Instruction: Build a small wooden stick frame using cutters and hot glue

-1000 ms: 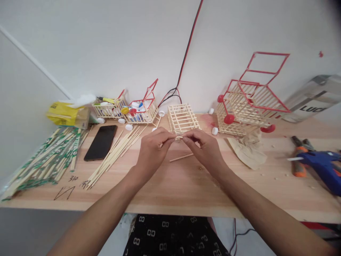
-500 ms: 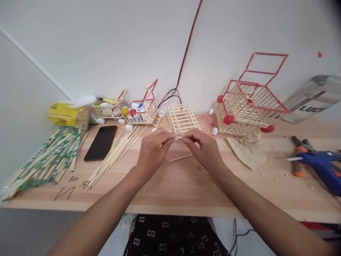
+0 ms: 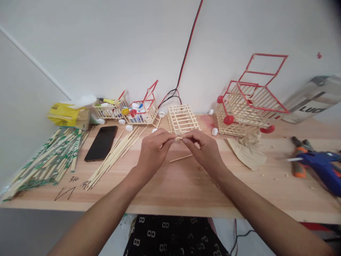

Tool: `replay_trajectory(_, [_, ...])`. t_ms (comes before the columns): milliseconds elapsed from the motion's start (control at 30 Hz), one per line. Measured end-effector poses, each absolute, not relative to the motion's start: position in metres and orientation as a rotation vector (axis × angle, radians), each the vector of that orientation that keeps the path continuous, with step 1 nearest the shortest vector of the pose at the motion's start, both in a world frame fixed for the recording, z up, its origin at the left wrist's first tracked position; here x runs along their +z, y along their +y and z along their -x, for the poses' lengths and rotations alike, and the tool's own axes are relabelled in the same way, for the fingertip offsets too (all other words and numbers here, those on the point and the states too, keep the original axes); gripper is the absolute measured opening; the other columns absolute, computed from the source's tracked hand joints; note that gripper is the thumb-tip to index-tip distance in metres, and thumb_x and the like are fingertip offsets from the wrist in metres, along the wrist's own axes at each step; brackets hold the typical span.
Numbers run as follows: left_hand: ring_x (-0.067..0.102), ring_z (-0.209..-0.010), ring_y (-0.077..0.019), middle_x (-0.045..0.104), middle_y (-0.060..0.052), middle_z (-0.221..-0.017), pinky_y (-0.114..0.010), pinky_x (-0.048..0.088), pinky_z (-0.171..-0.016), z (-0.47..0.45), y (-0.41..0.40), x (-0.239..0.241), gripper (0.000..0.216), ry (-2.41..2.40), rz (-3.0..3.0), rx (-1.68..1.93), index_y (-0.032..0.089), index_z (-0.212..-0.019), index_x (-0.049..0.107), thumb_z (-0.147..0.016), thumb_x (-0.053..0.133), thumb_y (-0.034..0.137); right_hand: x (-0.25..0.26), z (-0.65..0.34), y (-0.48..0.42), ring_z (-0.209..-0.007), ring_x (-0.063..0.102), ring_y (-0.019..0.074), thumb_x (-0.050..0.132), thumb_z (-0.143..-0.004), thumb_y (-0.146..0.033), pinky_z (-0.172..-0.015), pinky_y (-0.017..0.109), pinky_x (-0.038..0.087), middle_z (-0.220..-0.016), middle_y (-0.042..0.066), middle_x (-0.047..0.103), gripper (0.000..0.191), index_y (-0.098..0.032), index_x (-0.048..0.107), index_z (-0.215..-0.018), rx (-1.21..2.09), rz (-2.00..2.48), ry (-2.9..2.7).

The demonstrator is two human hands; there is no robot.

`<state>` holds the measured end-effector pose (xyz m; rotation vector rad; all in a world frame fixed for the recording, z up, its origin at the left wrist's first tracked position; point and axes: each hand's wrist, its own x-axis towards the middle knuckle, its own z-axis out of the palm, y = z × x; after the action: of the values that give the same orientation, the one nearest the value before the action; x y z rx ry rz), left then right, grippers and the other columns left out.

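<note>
My left hand (image 3: 155, 147) and my right hand (image 3: 204, 146) meet over the middle of the table, fingertips pinched. Between them are pale wooden stick pieces (image 3: 178, 138), mostly covered by the fingers. Just beyond the fingertips lies a lattice basket of wooden sticks (image 3: 183, 119); whether the pinched pieces touch it I cannot tell. One loose wooden stick (image 3: 181, 158) rests on the table below my hands, its right end running under my right hand. Left of my hands, long bare wooden sticks (image 3: 114, 156) are spread in a bundle.
A black phone (image 3: 101, 143) and green-wrapped chopsticks (image 3: 50, 156) lie to the left. Two small stick carts (image 3: 141, 113) with bottle caps stand at the back. Rightward are a larger red-trimmed cart (image 3: 250, 99), brown paper (image 3: 247, 153), pliers (image 3: 297, 160) and a blue glue gun (image 3: 321, 167).
</note>
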<state>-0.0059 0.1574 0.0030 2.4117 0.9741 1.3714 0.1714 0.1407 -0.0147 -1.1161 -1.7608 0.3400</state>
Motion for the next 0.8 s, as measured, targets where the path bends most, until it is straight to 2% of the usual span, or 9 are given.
replay_trajectory(600, [0.062,-0.075,-0.0141,0.068,-0.004,-0.080,-0.025,0.046,-0.067,0.0055,0.1576,0.0021,0.012,0.974,-2.430,1.367,0.016,-0.088,0.069,-0.086,0.058,0.013,-0.0136,-0.1703,0.1393,-0.068,0.050,0.0132,0.056,-0.086,-0.016,-0.065,0.027,0.040,-0.074,0.000,0.059,0.009,-0.021,0.064,-0.084,0.347,1.118,-1.748])
replay_trajectory(800, [0.062,-0.076,-0.0144,0.068,-0.004,-0.081,-0.025,0.046,-0.067,0.0059,0.1572,0.0021,0.012,0.969,-2.434,1.366,0.018,-0.089,0.069,-0.086,0.058,0.013,-0.0142,-0.1705,0.1397,-0.068,0.051,0.0147,0.055,-0.087,-0.023,-0.064,0.028,0.041,-0.075,0.002,0.060,0.010,-0.021,0.064,-0.084,0.355,1.127,-1.750])
